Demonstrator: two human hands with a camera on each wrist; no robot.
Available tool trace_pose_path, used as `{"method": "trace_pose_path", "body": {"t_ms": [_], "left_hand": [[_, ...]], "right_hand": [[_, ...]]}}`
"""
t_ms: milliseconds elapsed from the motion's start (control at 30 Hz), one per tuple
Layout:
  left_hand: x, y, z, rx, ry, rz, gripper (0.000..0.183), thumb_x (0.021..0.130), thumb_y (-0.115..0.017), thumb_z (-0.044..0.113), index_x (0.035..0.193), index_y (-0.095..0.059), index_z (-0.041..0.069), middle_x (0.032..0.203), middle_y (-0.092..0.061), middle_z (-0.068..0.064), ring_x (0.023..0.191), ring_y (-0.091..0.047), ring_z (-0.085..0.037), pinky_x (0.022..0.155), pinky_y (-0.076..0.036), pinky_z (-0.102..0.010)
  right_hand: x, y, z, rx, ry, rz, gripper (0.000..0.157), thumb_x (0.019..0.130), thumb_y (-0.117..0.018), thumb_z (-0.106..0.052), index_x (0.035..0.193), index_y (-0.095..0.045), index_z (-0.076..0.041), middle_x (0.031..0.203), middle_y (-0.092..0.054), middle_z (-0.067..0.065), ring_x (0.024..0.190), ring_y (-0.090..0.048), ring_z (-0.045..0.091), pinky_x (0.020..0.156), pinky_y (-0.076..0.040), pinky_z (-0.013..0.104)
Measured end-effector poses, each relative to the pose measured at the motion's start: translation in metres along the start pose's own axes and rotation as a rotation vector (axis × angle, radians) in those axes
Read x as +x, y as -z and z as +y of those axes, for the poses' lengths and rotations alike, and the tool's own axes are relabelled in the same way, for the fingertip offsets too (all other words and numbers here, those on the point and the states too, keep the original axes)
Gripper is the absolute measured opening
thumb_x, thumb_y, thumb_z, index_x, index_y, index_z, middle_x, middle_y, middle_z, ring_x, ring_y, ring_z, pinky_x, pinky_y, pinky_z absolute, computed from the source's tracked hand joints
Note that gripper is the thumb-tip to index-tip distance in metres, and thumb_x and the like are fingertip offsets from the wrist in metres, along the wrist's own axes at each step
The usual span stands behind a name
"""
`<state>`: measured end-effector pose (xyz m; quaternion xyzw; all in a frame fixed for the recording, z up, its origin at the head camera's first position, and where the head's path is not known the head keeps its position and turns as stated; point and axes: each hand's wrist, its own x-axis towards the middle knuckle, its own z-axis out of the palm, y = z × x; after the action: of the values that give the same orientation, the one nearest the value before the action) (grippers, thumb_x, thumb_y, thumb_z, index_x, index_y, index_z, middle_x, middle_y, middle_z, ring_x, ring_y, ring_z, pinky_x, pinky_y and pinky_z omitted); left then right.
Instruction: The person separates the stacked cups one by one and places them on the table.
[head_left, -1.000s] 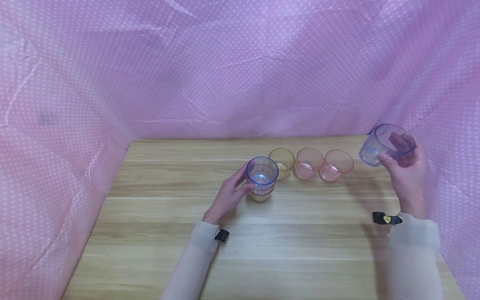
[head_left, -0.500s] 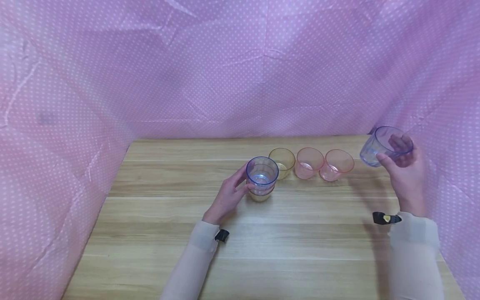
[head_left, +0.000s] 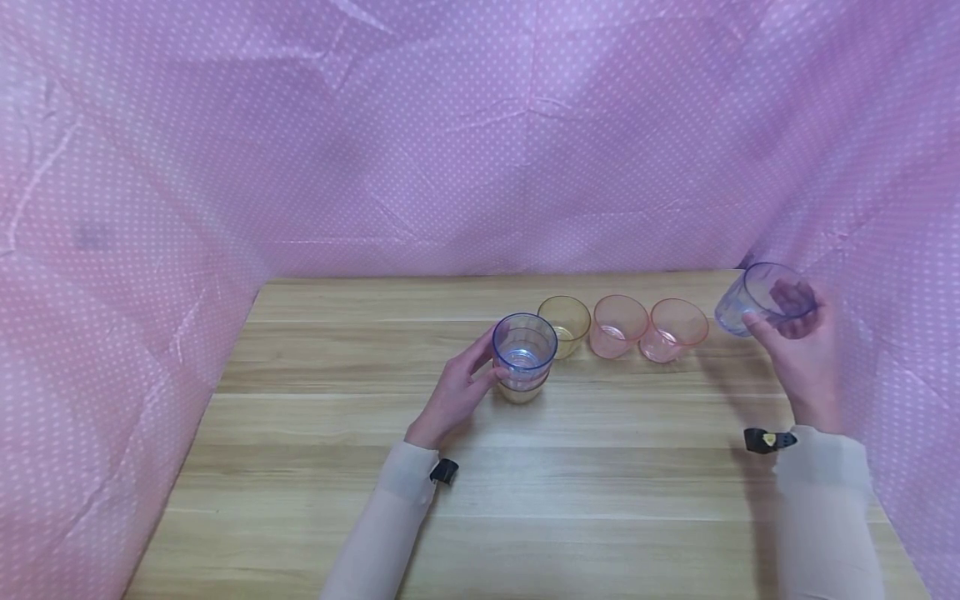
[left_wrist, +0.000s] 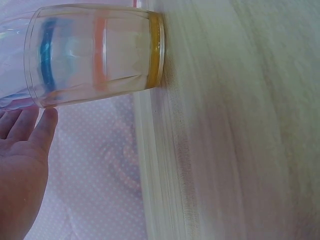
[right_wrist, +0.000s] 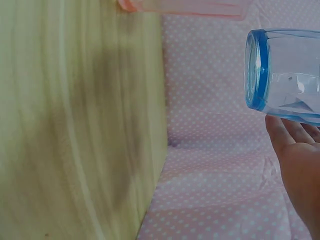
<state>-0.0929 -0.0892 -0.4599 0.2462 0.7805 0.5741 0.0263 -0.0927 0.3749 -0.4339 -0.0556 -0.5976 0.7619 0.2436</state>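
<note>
The left hand (head_left: 453,390) holds the cup stack (head_left: 522,360); right of that stack, the right hand (head_left: 806,358) grips a blue cup (head_left: 741,305).

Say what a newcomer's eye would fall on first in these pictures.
Probably the blue cup that the right hand holds clear of the table, at the right of the head view. Then the blue-topped stack of cups gripped by the left hand near the middle, with a yellow cup and two pink cups in a row beyond it to the right. Pink dotted cloth hangs behind.
</note>
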Motion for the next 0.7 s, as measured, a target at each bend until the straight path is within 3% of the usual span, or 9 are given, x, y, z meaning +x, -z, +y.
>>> {"method": "trace_pose_path", "body": {"t_ms": [233,367,700], "left_hand": [[0.0,0.0,0.0,0.0,0.006,-0.002,0.074,0.099,-0.06,0.041,0.162,-0.036,0.011,0.16,-0.045,-0.011,0.139,-0.052,-0.032,0.119,-0.041,-0.038],[0.0,0.001,0.0,-0.002,0.011,-0.005,0.076,0.098,-0.059,0.046,0.162,-0.036,0.012,0.16,-0.045,-0.01,0.14,-0.051,-0.032,0.119,-0.041,-0.038],[0.0,0.001,0.001,-0.007,0.014,-0.009,0.075,0.098,-0.059,0.044,0.162,-0.035,0.013,0.161,-0.044,-0.009,0.14,-0.051,-0.031,0.119,-0.041,-0.038]], "right_hand": [[-0.002,0.004,0.008,-0.081,-0.057,-0.017,0.086,0.083,-0.068,0.026,0.151,-0.035,-0.014,0.136,-0.056,0.0,0.129,-0.049,0.014,0.102,-0.046,0.013],[-0.003,0.007,0.013,-0.111,-0.057,-0.037,0.087,0.082,-0.069,0.026,0.152,-0.034,-0.013,0.133,-0.055,0.002,0.123,-0.051,0.014,0.093,-0.05,0.01],[-0.003,0.019,0.019,-0.351,-0.123,-0.115,0.092,0.085,-0.077,0.011,0.158,-0.025,-0.013,0.13,-0.051,-0.006,0.119,-0.05,0.005,0.092,-0.046,0.005]]}}
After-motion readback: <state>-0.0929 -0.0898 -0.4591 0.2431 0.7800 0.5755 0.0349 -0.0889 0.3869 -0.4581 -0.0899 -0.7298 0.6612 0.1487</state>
